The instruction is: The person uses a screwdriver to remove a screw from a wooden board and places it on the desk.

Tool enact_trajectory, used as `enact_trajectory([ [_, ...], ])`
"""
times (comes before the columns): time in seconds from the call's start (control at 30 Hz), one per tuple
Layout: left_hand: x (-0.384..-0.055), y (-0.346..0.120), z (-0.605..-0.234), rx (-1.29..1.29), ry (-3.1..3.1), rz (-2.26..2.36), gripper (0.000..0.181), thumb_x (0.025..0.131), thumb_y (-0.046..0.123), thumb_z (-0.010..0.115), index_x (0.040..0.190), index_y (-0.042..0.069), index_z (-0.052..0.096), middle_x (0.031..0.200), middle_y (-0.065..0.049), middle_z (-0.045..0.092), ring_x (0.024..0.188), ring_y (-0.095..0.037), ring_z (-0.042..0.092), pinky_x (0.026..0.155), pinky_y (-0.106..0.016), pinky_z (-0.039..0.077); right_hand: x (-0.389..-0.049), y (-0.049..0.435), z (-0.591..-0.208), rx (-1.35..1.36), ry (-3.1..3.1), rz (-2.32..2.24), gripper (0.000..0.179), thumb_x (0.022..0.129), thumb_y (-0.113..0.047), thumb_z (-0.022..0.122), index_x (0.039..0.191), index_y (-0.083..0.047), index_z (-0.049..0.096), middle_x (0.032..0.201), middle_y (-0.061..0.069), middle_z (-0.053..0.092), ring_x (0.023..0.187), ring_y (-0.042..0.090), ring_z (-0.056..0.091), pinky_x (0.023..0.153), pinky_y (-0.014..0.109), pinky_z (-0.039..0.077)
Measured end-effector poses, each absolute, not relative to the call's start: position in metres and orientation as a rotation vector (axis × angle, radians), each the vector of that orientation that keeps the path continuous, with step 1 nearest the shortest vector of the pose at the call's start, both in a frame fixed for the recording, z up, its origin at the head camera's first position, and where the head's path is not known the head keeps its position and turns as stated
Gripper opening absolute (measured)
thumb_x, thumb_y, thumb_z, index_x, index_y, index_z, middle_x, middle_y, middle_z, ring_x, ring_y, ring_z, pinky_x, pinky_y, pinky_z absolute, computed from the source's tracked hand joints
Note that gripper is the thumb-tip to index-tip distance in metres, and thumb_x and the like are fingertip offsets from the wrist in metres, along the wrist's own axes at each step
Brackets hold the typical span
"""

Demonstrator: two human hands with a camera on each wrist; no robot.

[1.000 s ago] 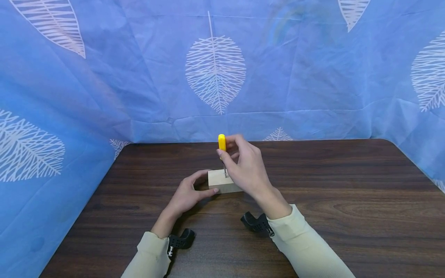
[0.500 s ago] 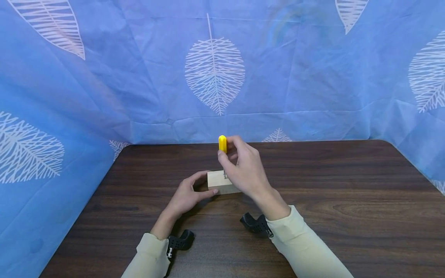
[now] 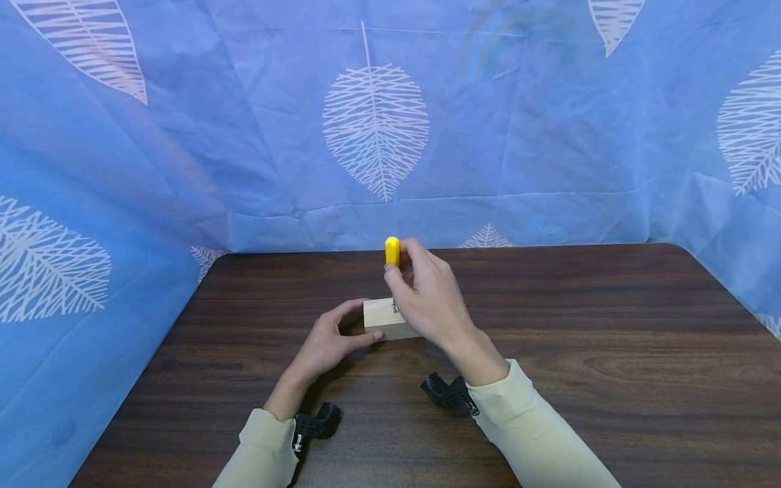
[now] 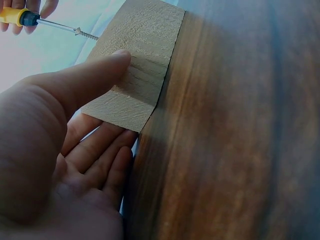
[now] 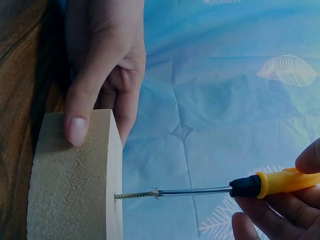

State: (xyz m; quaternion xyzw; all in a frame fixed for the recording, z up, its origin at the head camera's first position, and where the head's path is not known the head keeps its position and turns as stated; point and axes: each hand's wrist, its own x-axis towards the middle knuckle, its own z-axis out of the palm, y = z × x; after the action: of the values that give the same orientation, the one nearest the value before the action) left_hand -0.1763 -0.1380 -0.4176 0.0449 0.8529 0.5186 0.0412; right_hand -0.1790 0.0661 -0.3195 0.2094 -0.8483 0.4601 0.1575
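A pale wooden block [image 3: 390,329] lies on the dark table. My left hand [image 3: 329,342] holds its left end, thumb on the near face and fingers behind. From the block's top a screw [image 5: 135,195] stands upright, its threads mostly exposed. The shaft of a screwdriver [image 5: 195,191] meets the screw head in line with it. My right hand [image 3: 430,295] grips the yellow handle [image 3: 392,252] between thumb and fingers. In the left wrist view the screwdriver's black collar [image 4: 29,19] and the screw [image 4: 86,34] show beyond my thumb. My right hand hides the block's right end in the head view.
The dark wood-grain table [image 3: 579,352] extends to both sides. A blue cloth [image 3: 518,135] with white leaf patterns hangs behind and to the left. Black wrist mounts [image 3: 317,421] stick out from both cream sleeves [image 3: 537,427].
The fingers of my right hand have shifted slightly round the screwdriver handle, which stands a little more to the right. My left hand and the block stay in place.
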Motion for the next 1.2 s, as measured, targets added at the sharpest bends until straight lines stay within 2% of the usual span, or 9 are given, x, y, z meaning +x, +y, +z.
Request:
enact_trajectory([
  [0.2,-0.1768,-0.1378,-0.4174,0.125,2.607,1.595,0.061,0.091,0.03,0.089,0.147,0.026,0.065,0.149,-0.001,0.067,0.15,-0.031,0.052,0.126,-0.064,0.036,-0.1794,0.0661,-0.3206,0.607,-2.434,1.296,0.025,0.105,-0.021,0.058,0.125,-0.007,0.062,0.107,0.005,0.072,0.094,0.02,0.07,0.087,0.04,0.061],
  [0.4,-0.1766,-0.138,-0.418,0.118,2.612,1.583,0.061,0.091,0.03,0.089,0.147,0.026,0.065,0.149,-0.002,0.067,0.149,-0.031,0.053,0.126,-0.064,0.037,-0.1792,0.0662,-0.3212,0.628,-2.428,1.278,0.021,0.104,-0.021,0.064,0.122,-0.011,0.064,0.105,0.003,0.074,0.095,0.018,0.07,0.085,0.041,0.06],
  [0.63,-0.1765,-0.1384,-0.4185,0.124,2.622,1.575,0.06,0.091,0.03,0.089,0.147,0.025,0.066,0.149,-0.002,0.067,0.149,-0.032,0.054,0.126,-0.065,0.036,-0.1799,0.0658,-0.321,0.668,-2.428,1.269,0.027,0.105,-0.022,0.07,0.127,-0.008,0.064,0.109,0.006,0.076,0.097,0.02,0.072,0.089,0.041,0.063],
  [0.8,-0.1769,-0.1387,-0.4184,0.141,2.618,1.581,0.061,0.092,0.029,0.089,0.147,0.025,0.065,0.15,-0.002,0.067,0.15,-0.032,0.052,0.126,-0.065,0.035,-0.1794,0.0662,-0.3194,0.676,-2.472,1.271,0.026,0.107,-0.022,0.068,0.129,-0.009,0.064,0.113,0.007,0.077,0.091,0.019,0.074,0.081,0.038,0.063],
  [0.9,-0.177,-0.1391,-0.4186,0.131,2.616,1.581,0.06,0.092,0.03,0.089,0.147,0.025,0.065,0.15,-0.002,0.067,0.15,-0.031,0.052,0.126,-0.065,0.035,-0.1791,0.0661,-0.3192,0.675,-2.497,1.28,0.026,0.107,-0.023,0.067,0.129,-0.009,0.064,0.116,0.007,0.078,0.09,0.019,0.075,0.081,0.039,0.063],
  [1.03,-0.1765,-0.1393,-0.4189,0.126,2.61,1.583,0.06,0.092,0.031,0.089,0.147,0.026,0.066,0.149,-0.002,0.067,0.149,-0.031,0.053,0.126,-0.065,0.035,-0.1792,0.0656,-0.3202,0.667,-2.485,1.307,0.026,0.106,-0.025,0.069,0.127,-0.01,0.065,0.113,0.006,0.077,0.093,0.019,0.075,0.086,0.04,0.064],
  [1.2,-0.1757,-0.1392,-0.4187,0.145,2.607,1.591,0.06,0.092,0.03,0.088,0.148,0.026,0.065,0.15,-0.002,0.067,0.149,-0.031,0.053,0.126,-0.066,0.035,-0.179,0.0653,-0.3218,0.658,-2.449,1.316,0.03,0.105,-0.028,0.072,0.128,-0.011,0.064,0.108,0.005,0.079,0.09,0.019,0.075,0.085,0.04,0.064],
])
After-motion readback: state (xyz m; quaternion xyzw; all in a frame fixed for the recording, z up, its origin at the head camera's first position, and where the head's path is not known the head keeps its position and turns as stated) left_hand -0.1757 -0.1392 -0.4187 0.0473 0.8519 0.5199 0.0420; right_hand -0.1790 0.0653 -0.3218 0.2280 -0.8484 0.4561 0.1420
